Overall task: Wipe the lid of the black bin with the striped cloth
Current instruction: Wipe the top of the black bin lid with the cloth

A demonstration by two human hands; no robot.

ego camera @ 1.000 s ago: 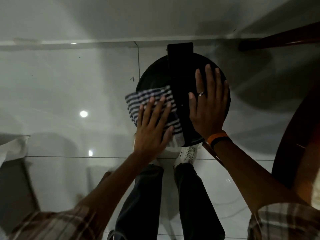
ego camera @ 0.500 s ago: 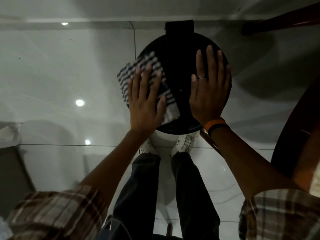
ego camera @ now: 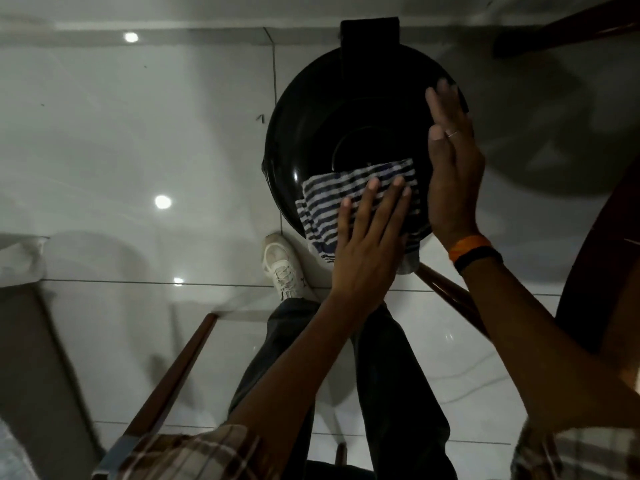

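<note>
My flat, open left hand (ego camera: 367, 244) presses the striped cloth (ego camera: 349, 199) onto the black bin lid (ego camera: 311, 133); my open right hand (ego camera: 450, 174) steadies its rim.

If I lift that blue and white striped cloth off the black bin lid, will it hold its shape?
Probably not. The blue and white striped cloth already drapes over the glossy black bin lid, wrinkling, so it likely flops. Under the flat left hand it may slide easily.
</note>
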